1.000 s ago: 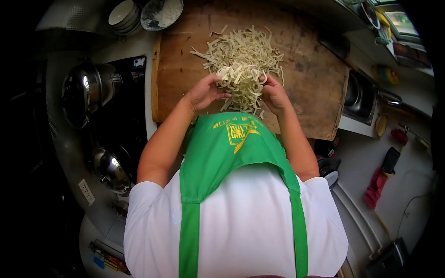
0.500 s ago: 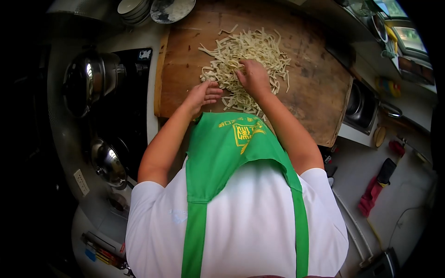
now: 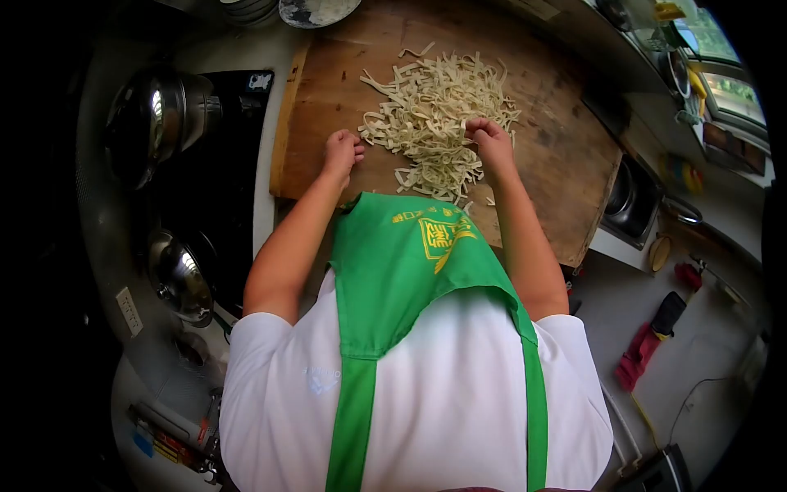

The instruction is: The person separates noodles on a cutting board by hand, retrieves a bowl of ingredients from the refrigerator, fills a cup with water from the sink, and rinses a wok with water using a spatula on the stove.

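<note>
A loose heap of pale, flat-cut noodles (image 3: 438, 102) lies on a wooden board (image 3: 328, 90), with a smaller clump at its near side. Beside the heap's left edge is my left hand (image 3: 343, 153), its fingers curled in; whether a strand is between them is too small to make out. My right hand (image 3: 492, 141) is at the heap's right side, thumb and fingers pinched together on noodles. A few strands lie apart from the heap, one beyond its far edge.
A floury plate (image 3: 318, 11) and stacked bowls (image 3: 248, 10) stand past the board's far left corner. On the left are a lidded pot (image 3: 156, 123) and a second shiny lid (image 3: 180, 279) by the black stove. A dark pan (image 3: 627, 193) sits at the right.
My hands have moved apart. The left shifted left and its straight fingers curled; the right went from the heap's middle to its right side. The view has shifted slightly.
</note>
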A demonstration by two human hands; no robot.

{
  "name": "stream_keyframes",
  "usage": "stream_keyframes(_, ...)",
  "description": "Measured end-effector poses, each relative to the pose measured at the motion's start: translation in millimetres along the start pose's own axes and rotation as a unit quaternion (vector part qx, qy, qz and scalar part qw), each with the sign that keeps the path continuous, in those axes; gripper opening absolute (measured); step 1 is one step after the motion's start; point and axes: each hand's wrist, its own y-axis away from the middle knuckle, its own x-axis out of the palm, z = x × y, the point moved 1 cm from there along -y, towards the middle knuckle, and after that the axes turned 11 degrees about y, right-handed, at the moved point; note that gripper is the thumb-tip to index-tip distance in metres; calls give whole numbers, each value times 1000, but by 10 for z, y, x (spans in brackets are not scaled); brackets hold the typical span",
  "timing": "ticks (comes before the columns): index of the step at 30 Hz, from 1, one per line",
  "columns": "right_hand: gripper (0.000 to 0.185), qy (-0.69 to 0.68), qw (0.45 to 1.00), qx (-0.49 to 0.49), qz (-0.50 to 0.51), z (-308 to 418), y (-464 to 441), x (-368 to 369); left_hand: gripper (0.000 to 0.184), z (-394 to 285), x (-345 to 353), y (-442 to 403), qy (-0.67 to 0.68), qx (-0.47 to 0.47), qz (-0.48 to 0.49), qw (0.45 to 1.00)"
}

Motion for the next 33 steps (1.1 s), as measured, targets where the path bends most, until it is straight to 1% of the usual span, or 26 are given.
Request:
stream_keyframes(1,16,60,991,-8,-119,-227,-38,-191,48,17,17,-48,-31,46,-29,998)
stream_keyframes(2,16,57,991,-9,-123,-411,-43,-317,57,77,32,-167,-51,61,-21,997)
stream_keyframes(3,20,116,981,27,-155,-581,-43,-446,57,48,119,-151,-53,62,-16,997)
stream_keyframes(4,24,173,965,64,-187,-674,-5,-514,58,4,269,-74,-48,21,34,998)
stream_keyframes(5,24,168,965,66,-193,-654,67,-455,60,-21,414,-3,-45,-21,83,995)
stream_keyframes(6,27,124,978,102,-133,-551,154,-284,59,-13,548,34,-47,-68,121,989)
stream_keyframes(7,30,78,985,136,-73,-498,208,-147,59,-41,669,102,-53,-68,126,988)
stream_keyframes(8,30,73,985,134,-78,-518,198,-95,56,-73,788,196,-61,-101,175,977)
stream_keyframes(9,31,50,991,124,-20,-533,157,-51,54,-85,882,269,-69,-133,224,963)
stream_keyframes(10,33,28,993,111,38,-523,115,-19,44,-86,948,308,-51,-150,252,955)
stream_keyframes(11,33,24,994,106,34,-404,153,20,44,-152,983,387,-56,-147,256,954)
stream_keyframes(13,34,-97,986,72,111,-53,389,123,37,-389,1026,662,44,-197,380,903)
stream_keyframes(14,35,-141,980,57,128,-2,444,75,37,-501,1011,733,65,-210,387,896)
stream_keyframes(15,35,-143,980,57,128,83,517,42,37,-539,986,773,62,-210,386,896)
stream_keyframes(17,37,-151,979,19,135,270,620,-19,42,-609,957,814,105,-176,389,898)
stream_keyframes(18,38,-176,972,-4,153,294,628,-47,47,-651,934,828,88,-167,393,900)
stream_keyframes(19,38,-177,972,-4,153,337,650,-39,47,-638,880,789,87,-167,393,900)
stream_keyframes(21,29,-93,990,-64,86,435,707,-31,49,-611,806,729,82,-141,389,907)
stream_keyframes(22,29,-94,990,-65,85,441,724,-33,49,-596,778,709,80,-141,390,907)
stream_keyframes(24,20,-160,980,-63,101,466,723,-46,47,-687,813,770,82,-158,393,902)
stream_keyframes(27,18,-128,985,-50,104,388,599,-123,48,-791,880,884,88,-154,382,907)
stream_keyframes(28,18,-157,979,-37,126,368,625,-179,48,-803,900,913,88,-153,382,907)
stream_keyframes(29,18,-157,979,-39,128,415,646,-194,50,-814,916,943,81,-138,388,908)
stream_keyframes(31,17,-89,993,-7,83,449,683,-224,53,-816,899,962,72,-124,393,908)
stream_keyframes(32,17,-89,993,-7,82,415,679,-249,55,-800,873,937,52,-126,396,908)
stream_keyframes(33,18,-47,996,-19,70,343,649,-284,57,-771,853,906,33,-127,399,908)
